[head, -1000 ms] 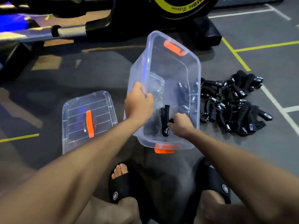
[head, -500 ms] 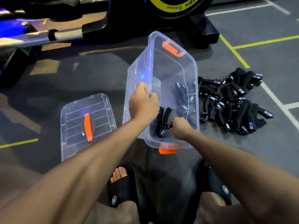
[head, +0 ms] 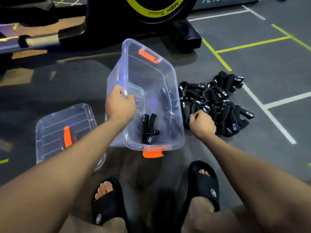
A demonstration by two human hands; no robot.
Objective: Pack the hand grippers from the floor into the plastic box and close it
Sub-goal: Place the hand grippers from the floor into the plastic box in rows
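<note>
The clear plastic box [head: 148, 73] with orange latches stands tilted on the floor, and my left hand [head: 120, 105] grips its left rim. One black hand gripper [head: 149, 126] lies inside near the front wall. More dark shapes show through the right wall. A pile of several black hand grippers [head: 218, 101] lies on the floor just right of the box. My right hand [head: 202, 123] is outside the box at the pile's near left edge. Its fingers are curled and nothing shows in them.
The clear lid [head: 55, 130] with an orange handle lies on the floor to the left of the box. A black exercise machine [head: 151, 7] with a yellow-ringed wheel stands behind the box. My feet in black slippers [head: 202, 185] are below. The grey floor has white and yellow lines.
My right hand let go of the hand gripper inside the box and moved right, out over the rim to the pile. My left hand kept its hold on the rim.
</note>
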